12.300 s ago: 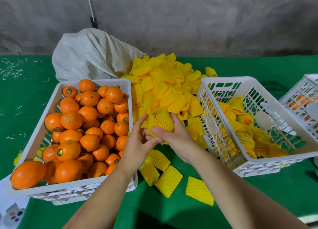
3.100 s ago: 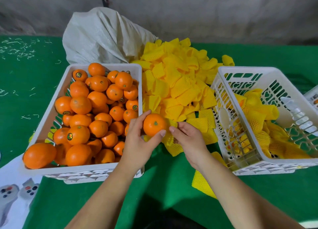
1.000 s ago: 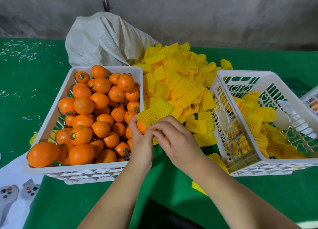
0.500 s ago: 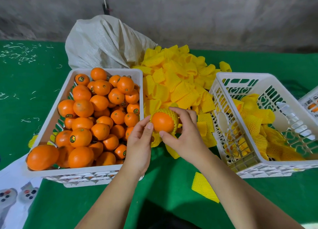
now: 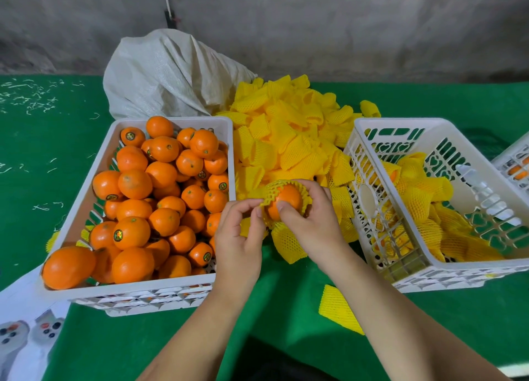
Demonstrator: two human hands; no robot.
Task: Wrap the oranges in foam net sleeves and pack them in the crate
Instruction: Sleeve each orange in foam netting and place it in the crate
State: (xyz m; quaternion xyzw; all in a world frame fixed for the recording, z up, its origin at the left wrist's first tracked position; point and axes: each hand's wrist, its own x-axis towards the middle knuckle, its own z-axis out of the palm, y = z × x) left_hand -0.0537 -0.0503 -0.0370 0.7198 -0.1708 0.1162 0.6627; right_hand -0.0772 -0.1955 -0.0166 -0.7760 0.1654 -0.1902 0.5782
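Head view — A: We see both hands meeting over the green surface (image 5: 86, 140), between two white crates. The right hand (image 5: 310, 220) curls round an orange (image 5: 286, 201), thumb on its bare face. The left hand (image 5: 239, 234) pinches the edge of the yellow sleeve (image 5: 279, 187) that rings the fruit.

B: So where is the orange exactly?

A: Held up in front of the loose sleeve pile (image 5: 289, 134), partly netted, with its near face uncovered. The left crate (image 5: 171, 290) is heaped with bare oranges; the right crate (image 5: 440, 269) holds wrapped ones.

B: How would we expect these to handle?

A: We judge the orange firm, round and fairly smooth, with some weight, so it sits best cupped in the palm and fingers. The sleeve looks light, soft and stretchy; the mesh has spread wide at the rim. We would take it by that rim and draw it over. Pulled hard, the foam might tear. Behind the pile lies a pale sack (image 5: 171, 74).
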